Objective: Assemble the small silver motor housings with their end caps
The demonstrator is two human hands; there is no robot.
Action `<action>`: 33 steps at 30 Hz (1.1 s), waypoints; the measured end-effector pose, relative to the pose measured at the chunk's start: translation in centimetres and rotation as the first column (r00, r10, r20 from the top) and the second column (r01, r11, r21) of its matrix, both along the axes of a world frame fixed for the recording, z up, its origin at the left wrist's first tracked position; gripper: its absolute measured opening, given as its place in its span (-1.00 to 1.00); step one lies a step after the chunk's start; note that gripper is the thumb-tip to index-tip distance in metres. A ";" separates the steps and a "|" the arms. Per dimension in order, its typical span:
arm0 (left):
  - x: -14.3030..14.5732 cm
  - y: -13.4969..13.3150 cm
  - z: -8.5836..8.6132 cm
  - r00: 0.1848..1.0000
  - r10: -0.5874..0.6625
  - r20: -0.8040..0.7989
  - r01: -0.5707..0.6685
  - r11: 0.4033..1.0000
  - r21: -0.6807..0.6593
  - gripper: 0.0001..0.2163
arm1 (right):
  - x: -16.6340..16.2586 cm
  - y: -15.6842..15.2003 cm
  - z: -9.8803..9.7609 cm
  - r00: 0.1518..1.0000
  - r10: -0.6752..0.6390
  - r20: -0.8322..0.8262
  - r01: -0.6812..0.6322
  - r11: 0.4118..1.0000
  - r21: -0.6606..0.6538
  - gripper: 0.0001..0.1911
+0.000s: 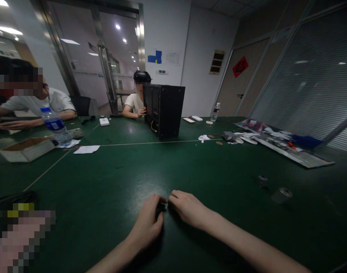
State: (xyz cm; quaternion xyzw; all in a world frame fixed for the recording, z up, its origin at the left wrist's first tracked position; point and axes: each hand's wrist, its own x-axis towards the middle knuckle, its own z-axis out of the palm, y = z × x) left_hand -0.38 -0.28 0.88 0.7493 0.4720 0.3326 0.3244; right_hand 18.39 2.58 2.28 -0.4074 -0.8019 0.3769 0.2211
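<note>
While both hands are facing each other just above or on the green bench (127, 167), the left hand (148, 218) is holding nothing visible, its fingers standing partly open from the thumb. The right hand (188, 206) is bending its fingers downward, and I cannot tell whether they are gripping anything. A smaller cylinder (262, 181) and a larger cylinder (281, 195) are standing to its right, well apart from it.

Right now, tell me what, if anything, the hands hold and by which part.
Cannot be told: the left hand and right hand curl close together over the dark green tabletop, no held thing showing, but the space beneath is partly hidden.
</note>
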 end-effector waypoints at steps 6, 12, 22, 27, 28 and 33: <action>-0.2 0.2 0.2 0.988 0.077 0.132 -0.066 0.994 -0.084 -0.78 | -1.2 1.5 -1.3 0.931 -0.090 -0.354 -0.040 0.939 -0.342 -0.87; -0.1 0.1 0.5 0.987 0.077 0.137 -0.063 0.992 -0.105 -0.87 | -1.5 0.5 -3.1 0.756 -0.299 -0.582 -0.141 0.794 -0.591 -0.64; -0.1 -0.2 0.3 0.992 -0.024 0.120 0.013 0.996 0.087 -0.88 | -1.6 0.0 -3.2 0.692 -0.349 -0.632 -0.202 0.747 -0.633 -0.63; 0.0 -0.2 0.5 0.993 -0.040 0.116 0.025 0.992 0.125 -0.93 | -1.8 -0.4 -3.4 0.730 -0.285 -0.621 -0.178 0.799 -0.575 -0.64; 0.0 -0.2 0.6 0.992 -0.036 0.117 0.021 0.992 0.128 -0.93 | -1.8 -0.4 -3.4 0.732 -0.274 -0.624 -0.182 0.803 -0.567 -0.64; 0.0 -0.2 0.9 0.992 -0.025 0.123 0.009 0.991 0.134 -0.93 | -1.5 -0.1 -3.8 0.736 -0.227 -0.638 -0.227 0.804 -0.549 -0.64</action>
